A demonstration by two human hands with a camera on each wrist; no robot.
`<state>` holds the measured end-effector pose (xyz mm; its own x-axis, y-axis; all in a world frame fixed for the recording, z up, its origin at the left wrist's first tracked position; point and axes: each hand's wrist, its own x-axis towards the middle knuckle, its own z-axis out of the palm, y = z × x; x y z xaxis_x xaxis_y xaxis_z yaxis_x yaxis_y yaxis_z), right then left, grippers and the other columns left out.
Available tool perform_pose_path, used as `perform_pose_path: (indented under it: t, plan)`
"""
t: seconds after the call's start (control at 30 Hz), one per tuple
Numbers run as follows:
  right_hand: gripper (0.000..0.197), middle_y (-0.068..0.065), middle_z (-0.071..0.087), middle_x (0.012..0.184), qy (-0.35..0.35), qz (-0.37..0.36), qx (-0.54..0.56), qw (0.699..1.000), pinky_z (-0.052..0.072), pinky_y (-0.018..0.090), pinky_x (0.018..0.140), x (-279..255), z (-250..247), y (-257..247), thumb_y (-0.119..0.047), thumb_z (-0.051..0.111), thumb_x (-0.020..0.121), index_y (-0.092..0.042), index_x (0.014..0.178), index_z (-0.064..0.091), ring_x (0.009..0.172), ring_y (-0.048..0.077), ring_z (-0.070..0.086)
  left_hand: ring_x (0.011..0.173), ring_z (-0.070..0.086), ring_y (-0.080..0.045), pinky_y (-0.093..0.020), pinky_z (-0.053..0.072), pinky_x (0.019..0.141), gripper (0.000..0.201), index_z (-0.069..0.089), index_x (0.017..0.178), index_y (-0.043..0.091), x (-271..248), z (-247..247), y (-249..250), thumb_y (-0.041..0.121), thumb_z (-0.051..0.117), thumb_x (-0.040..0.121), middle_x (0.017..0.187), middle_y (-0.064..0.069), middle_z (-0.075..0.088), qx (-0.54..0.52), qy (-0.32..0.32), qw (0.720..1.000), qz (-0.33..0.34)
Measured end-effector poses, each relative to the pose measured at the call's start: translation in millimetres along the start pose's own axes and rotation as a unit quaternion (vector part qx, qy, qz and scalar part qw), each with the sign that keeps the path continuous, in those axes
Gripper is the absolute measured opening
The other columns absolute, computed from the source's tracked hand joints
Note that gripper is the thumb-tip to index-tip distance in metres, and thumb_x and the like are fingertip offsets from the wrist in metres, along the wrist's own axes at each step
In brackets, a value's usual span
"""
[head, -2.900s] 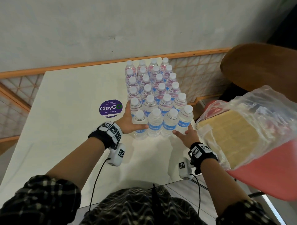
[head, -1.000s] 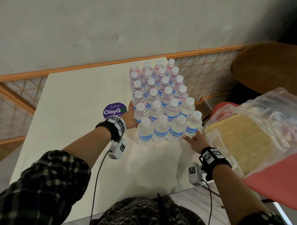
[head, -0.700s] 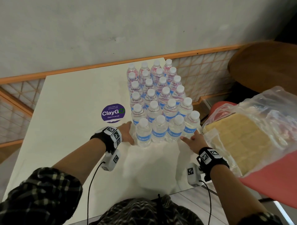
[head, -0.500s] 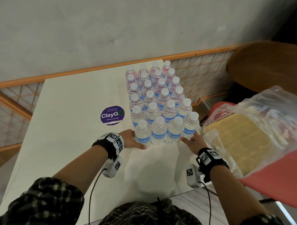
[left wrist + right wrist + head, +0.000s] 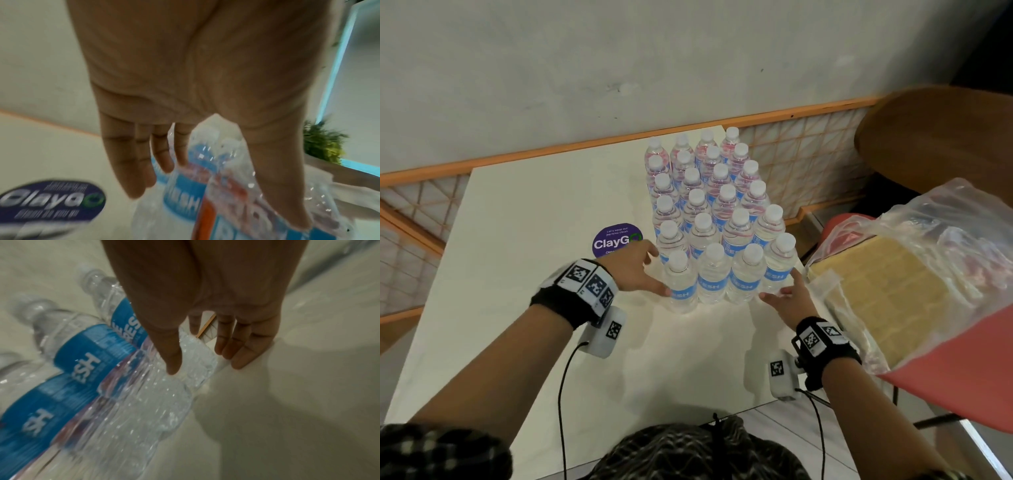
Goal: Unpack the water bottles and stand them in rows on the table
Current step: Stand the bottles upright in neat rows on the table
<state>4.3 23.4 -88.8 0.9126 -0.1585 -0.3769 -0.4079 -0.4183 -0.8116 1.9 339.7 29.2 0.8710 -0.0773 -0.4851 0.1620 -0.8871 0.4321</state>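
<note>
Several clear water bottles [image 5: 717, 219] with white caps and blue labels stand upright in tight rows of four on the white table [image 5: 534, 212], right of its middle. My left hand [image 5: 650, 274] is open, its straight fingers against the left side of the front-left bottle [image 5: 681, 284] and the one behind it. In the left wrist view the left hand [image 5: 205, 186] lies against the blue-labelled bottles [image 5: 185, 191]. My right hand [image 5: 784, 291] is open at the base of the front-right bottle [image 5: 779, 263]. In the right wrist view its thumb [image 5: 172, 363] touches that bottle [image 5: 193, 356].
A purple ClayGo sticker [image 5: 616, 240] lies left of the bottles. A loose clear plastic bag [image 5: 914, 260] over yellow cardboard rests on a red seat right of the table. A round wooden table [image 5: 941, 137] stands at the back right. The table's near edge is close to my body.
My left hand drew back from beside the second row to the front-left bottle and now lies against its left side. The right hand stayed at the front-right bottle.
</note>
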Motion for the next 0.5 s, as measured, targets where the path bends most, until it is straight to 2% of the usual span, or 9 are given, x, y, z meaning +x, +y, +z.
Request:
perform_pose_path:
  t: [0.07, 0.1, 0.17, 0.23, 0.3, 0.37, 0.43, 0.5]
  plan:
    - [0.063, 0.009, 0.052, 0.108, 0.035, 0.022, 0.036, 0.999, 0.049, 0.039, 0.088, -13, 2, 2, -0.019, 0.077, 0.076, -0.019, 0.125, 0.038, 0.096, 0.024, 0.055, 0.102, 0.049, -0.015, -0.031, 0.045, 0.093, 0.089, 0.039, 0.129, 0.019, -14, -13, 15, 0.051, 0.083, 0.059, 0.111, 0.004, 0.040, 0.011, 0.063, 0.997, 0.048]
    - [0.049, 0.009, 0.055, 0.102, 0.044, 0.032, 0.019, 0.998, 0.049, 0.036, 0.082, -20, 4, 3, -0.020, 0.076, 0.076, -0.017, 0.113, 0.043, 0.090, 0.024, 0.056, 0.100, 0.046, -0.013, -0.029, 0.044, 0.091, 0.088, 0.039, 0.128, 0.021, -20, -16, 26, 0.054, 0.082, 0.059, 0.110, 0.005, 0.037, 0.018, 0.098, 0.992, 0.075]
    - [0.030, 0.004, 0.061, 0.086, 0.012, 0.034, -0.052, 0.998, 0.047, 0.032, 0.072, -28, 8, 4, -0.029, 0.073, 0.078, -0.012, 0.093, 0.053, 0.078, 0.023, 0.057, 0.104, 0.044, -0.012, -0.029, 0.042, 0.089, 0.086, 0.038, 0.131, 0.025, -25, -16, 46, 0.058, 0.077, 0.063, 0.114, 0.006, 0.037, 0.027, 0.149, 0.981, 0.123]
    - [0.026, 0.004, 0.066, 0.073, -0.052, 0.017, -0.055, 0.997, 0.052, 0.034, 0.069, -30, 13, 1, -0.033, 0.069, 0.081, -0.008, 0.083, 0.062, 0.067, 0.021, 0.058, 0.112, 0.046, -0.013, -0.033, 0.045, 0.092, 0.082, 0.038, 0.136, 0.027, -24, -8, 64, 0.058, 0.073, 0.069, 0.121, 0.004, 0.041, 0.046, 0.161, 0.972, 0.165]
    - [0.026, 0.004, 0.069, 0.071, -0.086, -0.005, -0.040, 0.995, 0.055, 0.037, 0.074, -30, 19, -6, -0.034, 0.066, 0.084, -0.009, 0.078, 0.066, 0.065, 0.020, 0.060, 0.113, 0.048, -0.016, -0.036, 0.048, 0.090, 0.073, 0.039, 0.139, 0.027, -18, 5, 76, 0.053, 0.069, 0.077, 0.122, 0.003, 0.043, 0.087, 0.137, 0.969, 0.186]
    - [0.028, 0.004, 0.072, 0.076, -0.081, -0.016, -0.027, 0.996, 0.057, 0.039, 0.081, -25, 25, -11, -0.037, 0.065, 0.085, -0.011, 0.072, 0.067, 0.071, 0.023, 0.065, 0.108, 0.052, -0.017, -0.036, 0.049, 0.083, 0.060, 0.043, 0.137, 0.029, -11, 14, 81, 0.044, 0.065, 0.084, 0.121, 0.003, 0.044, 0.127, 0.119, 0.966, 0.192]
    - [0.030, 0.004, 0.073, 0.077, -0.068, -0.016, -0.015, 0.997, 0.056, 0.042, 0.085, -19, 29, -11, -0.039, 0.066, 0.083, -0.014, 0.067, 0.067, 0.080, 0.027, 0.068, 0.103, 0.055, -0.018, -0.034, 0.049, 0.077, 0.050, 0.047, 0.135, 0.030, -8, 16, 81, 0.036, 0.062, 0.088, 0.119, 0.004, 0.047, 0.138, 0.127, 0.962, 0.196]
    - [0.032, 0.004, 0.073, 0.077, -0.057, -0.010, -0.007, 0.998, 0.055, 0.043, 0.086, -15, 32, -8, -0.040, 0.066, 0.082, -0.013, 0.066, 0.067, 0.083, 0.027, 0.068, 0.097, 0.057, -0.016, -0.031, 0.047, 0.073, 0.046, 0.049, 0.134, 0.031, -7, 16, 79, 0.033, 0.060, 0.090, 0.117, 0.006, 0.050, 0.130, 0.141, 0.961, 0.199]
